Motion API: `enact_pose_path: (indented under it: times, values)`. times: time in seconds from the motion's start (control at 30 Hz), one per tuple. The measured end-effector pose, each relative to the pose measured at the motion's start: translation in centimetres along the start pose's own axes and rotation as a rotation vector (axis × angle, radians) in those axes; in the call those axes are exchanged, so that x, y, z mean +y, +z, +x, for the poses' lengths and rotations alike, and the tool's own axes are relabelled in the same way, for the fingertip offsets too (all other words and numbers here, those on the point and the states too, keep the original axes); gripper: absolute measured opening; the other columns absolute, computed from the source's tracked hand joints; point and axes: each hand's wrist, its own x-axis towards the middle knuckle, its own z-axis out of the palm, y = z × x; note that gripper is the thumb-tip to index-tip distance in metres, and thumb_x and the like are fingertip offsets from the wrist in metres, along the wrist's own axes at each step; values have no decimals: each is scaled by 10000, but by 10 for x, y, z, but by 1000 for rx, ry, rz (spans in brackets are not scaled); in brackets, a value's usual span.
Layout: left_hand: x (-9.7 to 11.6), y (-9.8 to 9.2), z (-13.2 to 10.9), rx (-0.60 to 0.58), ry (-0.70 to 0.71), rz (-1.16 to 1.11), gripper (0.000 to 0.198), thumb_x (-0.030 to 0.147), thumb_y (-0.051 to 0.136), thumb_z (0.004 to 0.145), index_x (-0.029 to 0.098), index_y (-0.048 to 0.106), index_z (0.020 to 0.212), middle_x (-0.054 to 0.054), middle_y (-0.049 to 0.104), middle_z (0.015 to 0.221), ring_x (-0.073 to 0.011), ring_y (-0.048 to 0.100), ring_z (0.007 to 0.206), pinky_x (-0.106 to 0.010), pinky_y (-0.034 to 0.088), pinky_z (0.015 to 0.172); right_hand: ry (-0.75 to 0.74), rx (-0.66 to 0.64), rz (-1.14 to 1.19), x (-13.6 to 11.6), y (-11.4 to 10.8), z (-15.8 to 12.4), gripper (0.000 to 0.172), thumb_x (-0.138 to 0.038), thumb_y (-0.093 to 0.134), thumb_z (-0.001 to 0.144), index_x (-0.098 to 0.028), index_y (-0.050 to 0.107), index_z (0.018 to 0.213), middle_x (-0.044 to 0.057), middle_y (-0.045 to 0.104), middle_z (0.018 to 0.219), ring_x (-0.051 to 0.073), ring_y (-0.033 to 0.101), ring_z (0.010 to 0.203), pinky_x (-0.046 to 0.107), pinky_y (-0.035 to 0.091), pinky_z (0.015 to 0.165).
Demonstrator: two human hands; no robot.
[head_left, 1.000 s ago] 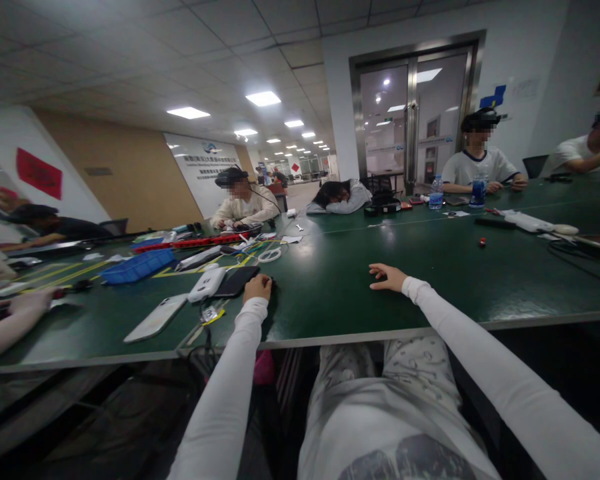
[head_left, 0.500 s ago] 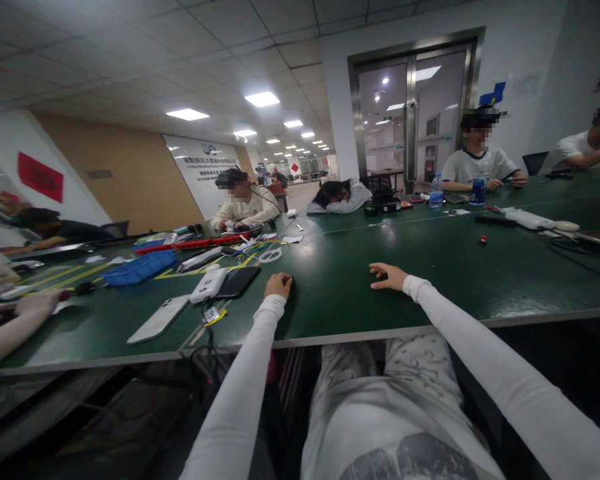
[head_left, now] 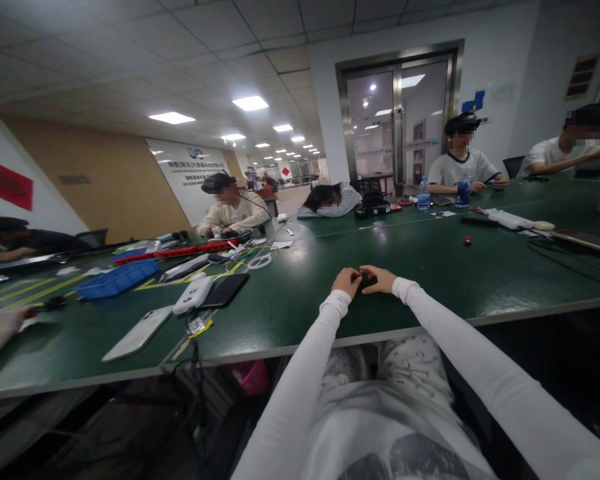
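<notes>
Over the green table [head_left: 290, 320], a small dark object [head_left: 366, 279] sits between my two hands; it is too small to name. My left hand [head_left: 347, 282] has its fingers curled closed on the object's left side. From the other side my right hand [head_left: 380, 279] closes its thumb and fingers on the same object. Part of it is hidden by the fingers. To the left of my hands lie a dark phone [head_left: 226, 291], a white device [head_left: 193, 293] and a large pale phone [head_left: 137, 332].
A blue tray [head_left: 117, 279], a red strip [head_left: 195, 249] and a coiled white cable [head_left: 259, 262] lie at the left. A small red object [head_left: 468, 241], bottles [head_left: 423, 194] and a white power strip [head_left: 513, 220] are at the right. Several people sit around the table.
My left hand has moved right with the small dark object and now meets my right hand, which has closed on it. The view has turned slightly to the right.
</notes>
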Motion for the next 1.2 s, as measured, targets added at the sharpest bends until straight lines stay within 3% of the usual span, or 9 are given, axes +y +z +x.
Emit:
enact_pose_path:
  times: [0.23, 0.33, 0.47, 0.57, 0.67, 0.83, 0.93, 1.07, 1.2]
  values:
    - [9, -2, 0, 63, 37, -85, 111, 201, 508, 686, 168, 542, 787, -51, 509, 834, -134, 493, 784, -299, 410, 761, 18, 25, 26, -5, -1, -2, 808, -371, 718, 454, -244, 381, 1177, 52, 517, 1102, 211, 506, 978, 371, 369, 873]
    - [7, -14, 2, 249, -16, -145, 133, 210, 457, 720, 165, 509, 834, -59, 513, 875, -137, 495, 831, -305, 399, 780, 43, 14, 44, -6, -2, -1, 813, -359, 724, 449, -248, 380, 1177, 53, 521, 1096, 210, 515, 965, 371, 374, 869]
    - [-5, -31, 6, 600, -210, -208, 214, 267, 355, 778, 161, 420, 952, -92, 499, 971, -134, 500, 882, -304, 382, 806, 47, 1, 58, -6, -2, -1, 825, -369, 722, 451, -256, 363, 1186, 51, 512, 1107, 204, 517, 961, 374, 372, 873]
    - [-11, -38, 5, 700, -313, -229, 242, 291, 298, 798, 154, 369, 985, -110, 506, 982, -133, 511, 886, -307, 375, 817, 44, -2, 64, -5, -2, -1, 823, -389, 714, 461, -253, 356, 1190, 57, 509, 1105, 202, 517, 956, 373, 374, 868]
    - [-4, -37, 1, 579, -220, -218, 246, 283, 288, 807, 163, 343, 1015, -109, 523, 984, -135, 520, 894, -309, 371, 821, 46, 19, 84, -6, -2, -1, 772, -431, 676, 515, -242, 355, 1190, 66, 501, 1105, 193, 523, 932, 366, 390, 845]
    - [21, -24, -9, 106, 77, -92, 232, 249, 338, 796, 182, 369, 1016, -91, 562, 922, -157, 541, 862, -308, 384, 788, 66, 96, 144, -7, 0, 1, 608, -426, 609, 614, -207, 408, 1145, 66, 512, 1055, 162, 535, 854, 351, 415, 804]
    - [26, -20, -11, -78, 154, 25, 234, 255, 347, 790, 178, 398, 1005, -81, 569, 875, -164, 554, 808, -298, 399, 739, 79, 128, 164, -7, 1, 1, 589, -380, 627, 611, -200, 417, 1131, 64, 516, 1041, 153, 534, 836, 351, 418, 801]
    - [8, -31, -9, -94, 124, 136, 242, 254, 331, 795, 173, 408, 1009, -83, 568, 890, -166, 549, 819, -290, 395, 734, 100, 119, 172, -7, 0, 0, 608, -375, 636, 602, -205, 406, 1139, 78, 499, 1070, 143, 541, 810, 354, 427, 791]
    - [-41, -70, -13, -52, -66, 254, 240, 260, 325, 797, 161, 420, 993, -95, 565, 929, -174, 545, 839, -291, 385, 745, 103, 93, 185, -7, 0, -1, 615, -393, 622, 614, -203, 392, 1151, 93, 484, 1095, 139, 545, 809, 351, 438, 781]
